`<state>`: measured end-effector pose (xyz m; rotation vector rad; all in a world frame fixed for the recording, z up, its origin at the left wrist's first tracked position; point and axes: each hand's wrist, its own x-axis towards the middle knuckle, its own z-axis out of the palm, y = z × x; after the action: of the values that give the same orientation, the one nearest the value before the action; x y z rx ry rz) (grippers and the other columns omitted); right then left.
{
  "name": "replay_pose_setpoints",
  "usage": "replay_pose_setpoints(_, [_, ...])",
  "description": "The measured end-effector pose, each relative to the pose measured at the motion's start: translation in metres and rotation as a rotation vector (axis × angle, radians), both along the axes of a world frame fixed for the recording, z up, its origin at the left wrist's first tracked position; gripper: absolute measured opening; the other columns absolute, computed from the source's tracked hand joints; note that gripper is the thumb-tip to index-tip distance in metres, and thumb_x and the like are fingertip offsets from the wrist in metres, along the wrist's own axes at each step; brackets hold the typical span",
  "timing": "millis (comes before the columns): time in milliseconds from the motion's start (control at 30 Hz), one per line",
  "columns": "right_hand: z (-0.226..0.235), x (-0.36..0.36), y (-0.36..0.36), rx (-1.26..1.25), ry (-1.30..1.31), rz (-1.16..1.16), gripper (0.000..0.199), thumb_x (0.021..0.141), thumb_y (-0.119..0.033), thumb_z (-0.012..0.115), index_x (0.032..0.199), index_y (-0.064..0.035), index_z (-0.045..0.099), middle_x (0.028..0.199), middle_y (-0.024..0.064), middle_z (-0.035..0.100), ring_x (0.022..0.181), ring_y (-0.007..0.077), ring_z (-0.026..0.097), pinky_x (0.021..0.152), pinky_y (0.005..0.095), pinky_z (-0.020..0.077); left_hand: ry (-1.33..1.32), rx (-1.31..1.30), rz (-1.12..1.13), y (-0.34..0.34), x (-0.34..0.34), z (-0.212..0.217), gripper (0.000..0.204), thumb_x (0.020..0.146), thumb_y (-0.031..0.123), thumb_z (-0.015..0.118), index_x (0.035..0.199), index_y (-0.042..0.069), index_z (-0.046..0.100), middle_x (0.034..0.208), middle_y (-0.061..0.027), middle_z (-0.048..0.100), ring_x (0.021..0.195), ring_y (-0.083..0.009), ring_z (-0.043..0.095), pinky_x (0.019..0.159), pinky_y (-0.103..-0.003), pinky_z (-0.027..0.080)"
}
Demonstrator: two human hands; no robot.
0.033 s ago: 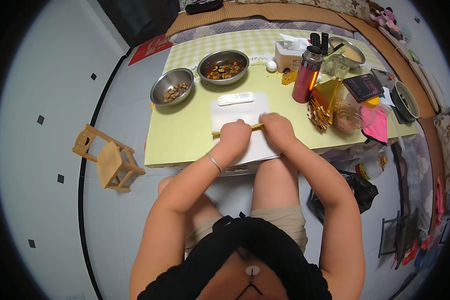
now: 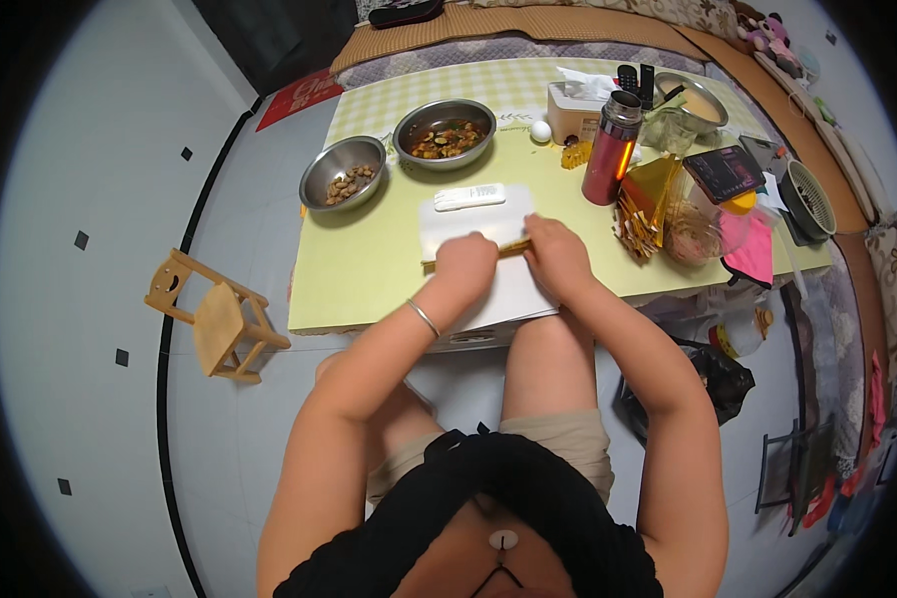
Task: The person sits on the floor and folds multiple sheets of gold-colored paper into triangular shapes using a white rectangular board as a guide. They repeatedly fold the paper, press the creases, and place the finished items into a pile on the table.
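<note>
A narrow strip of folded gold paper (image 2: pixel 513 246) lies across a white sheet (image 2: pixel 498 289) at the near edge of the table. My left hand (image 2: pixel 467 265) is closed over the strip's left part, leaving a short end visible beyond the knuckles. At its right end, my right hand (image 2: pixel 560 251) pinches the paper with bent fingers; the fingertips are partly hidden. Just beyond the sheet's middle rests a white oblong object (image 2: pixel 469 196). To the right stands a bundle of similar folded gold strips (image 2: pixel 640 231), with a flat gold sheet (image 2: pixel 656 182) beside it.
Steel bowls (image 2: pixel 343 172) (image 2: pixel 445 134) hold nuts and a cooked dish at the left. A red thermos (image 2: pixel 611 149), an egg (image 2: pixel 540 131), a tissue box (image 2: pixel 573 113) and a clear container (image 2: pixel 693 234) crowd the right. A small wooden chair (image 2: pixel 219 314) stands on the floor.
My right hand's fingers have shifted slightly away from me along the strip's right end, which tilts up a little more. My left hand has slid slightly left.
</note>
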<state>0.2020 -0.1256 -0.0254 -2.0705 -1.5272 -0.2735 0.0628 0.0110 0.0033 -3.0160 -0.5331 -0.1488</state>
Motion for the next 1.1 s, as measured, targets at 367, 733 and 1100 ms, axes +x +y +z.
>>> replay_pose_setpoints(367, [-0.002,0.005,-0.01,0.042,0.504,-0.21,0.079,0.083,-0.013,0.075,0.149,0.0069,0.036,0.146,0.0268,0.05,0.136,0.04,0.048,0.115,0.042,0.0383,-0.212,-0.02,-0.037,0.069,0.027,0.139,0.017,0.084,0.01,0.062,0.094,0.007,0.076,0.09,-0.018,0.072,0.088,-0.0361,0.07,0.078,-0.045,0.057])
replay_pose_setpoints(733, [0.019,-0.006,-0.027,0.408,0.046,0.141,0.075,0.075,-0.013,0.081,0.146,-0.0181,0.055,0.162,0.017,0.033,0.149,0.0404,0.031,0.121,0.0516,0.0262,-0.2,-1.148,-0.513,0.087,-0.035,0.085,0.029,0.07,-0.015,0.055,0.086,-0.001,0.076,0.104,-0.0122,0.074,0.101,-0.0218,0.068,0.093,-0.033,0.054])
replay_pose_setpoints(1100, [0.008,-0.067,-0.052,-0.282,-0.258,0.176,0.017,0.076,-0.016,0.061,0.091,-0.0097,0.067,0.101,0.0047,0.071,0.098,0.0245,0.067,0.081,0.0362,0.0495,-0.114,-0.447,-0.451,0.017,-0.074,0.034,0.056,0.081,0.043,0.08,0.119,0.003,0.069,0.132,-0.0191,0.064,0.135,-0.0406,0.05,0.116,-0.058,0.033])
